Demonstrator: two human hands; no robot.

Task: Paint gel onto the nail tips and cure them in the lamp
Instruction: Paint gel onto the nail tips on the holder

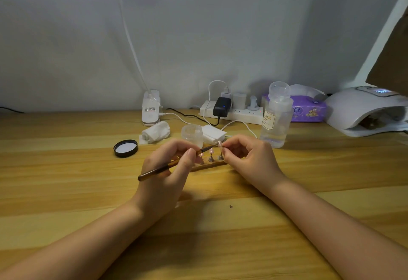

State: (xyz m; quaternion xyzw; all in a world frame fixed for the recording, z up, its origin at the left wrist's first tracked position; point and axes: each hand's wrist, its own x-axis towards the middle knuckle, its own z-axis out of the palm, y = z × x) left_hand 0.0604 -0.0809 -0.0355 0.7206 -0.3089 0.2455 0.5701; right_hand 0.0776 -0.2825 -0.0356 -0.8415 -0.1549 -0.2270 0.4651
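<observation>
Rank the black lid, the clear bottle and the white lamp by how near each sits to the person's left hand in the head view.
From the left hand:
1. Black lid, just to its left on the table.
2. Clear bottle, to the right, past the other hand.
3. White lamp, far right by the wall.

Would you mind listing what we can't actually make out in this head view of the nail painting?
- Brush tip and the nail tip it meets: too small to show any gel.
- Stand: its left end is hidden behind the left hand.
- Right hand: its fingertips cover their hold on the nail tip.
- Curing lamp: cut off by the right edge, interior dark.
- Bottle label: only partly legible.
</observation>
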